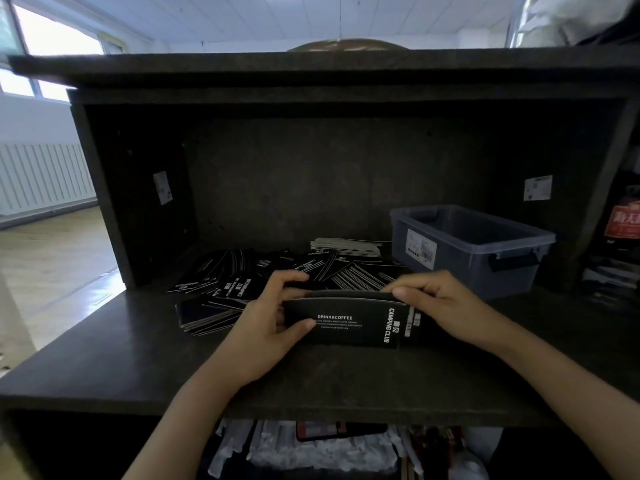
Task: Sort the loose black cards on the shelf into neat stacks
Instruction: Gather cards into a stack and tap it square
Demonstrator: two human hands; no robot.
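Centre frame, our left hand (273, 320) and right hand (440, 306) pinch a bundle of flat black printed cards (346, 320); any looser grip risks spilling them onto the dark wooden shelf (104, 358).

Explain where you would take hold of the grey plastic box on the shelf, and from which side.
Probably by the rim of the box above the black clip on its near side, reaching from the front: it has no lid, so the open edge can be hooked.

Bright windows (52, 39), wooden floor (45, 258), white ceiling (311, 19).
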